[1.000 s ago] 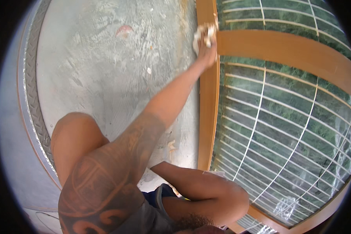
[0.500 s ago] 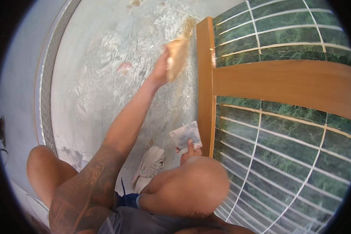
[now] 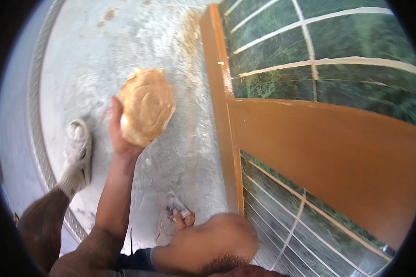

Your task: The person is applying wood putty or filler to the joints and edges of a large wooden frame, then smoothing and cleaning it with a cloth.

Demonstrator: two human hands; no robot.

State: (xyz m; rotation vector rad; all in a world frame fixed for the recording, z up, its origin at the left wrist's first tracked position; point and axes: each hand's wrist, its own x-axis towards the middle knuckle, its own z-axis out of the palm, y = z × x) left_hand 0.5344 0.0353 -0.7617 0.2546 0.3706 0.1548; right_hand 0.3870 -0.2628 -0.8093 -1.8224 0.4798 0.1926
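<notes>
My left hand (image 3: 124,131) holds a roundish flat disc smeared with tan, putty-like paste (image 3: 148,106), tilted so its coated face shows. The thumb lies along its left edge and the other fingers are hidden beneath it. Closer to my body, my right hand (image 3: 184,220) grips a thin, greyish-white flat plate (image 3: 176,205), like a spreader, partly blurred. Its thumb presses on the plate's face, and my bent knee hides part of that hand. Both things are held above a grey, scuffed floor (image 3: 171,161).
On the right stands an orange-brown wooden frame (image 3: 217,78) with a wide crossbar (image 3: 319,143) between green panels (image 3: 272,83) crossed by pale lines. A tan smear (image 3: 191,34) runs along the floor beside the frame. A ridged metal strip (image 3: 36,120) curves along the left.
My left hand has drawn back from the frame, moving left and nearer, and turned the disc's coated face into view. My right hand has shifted left and nearer. My left shoe has come into view.
</notes>
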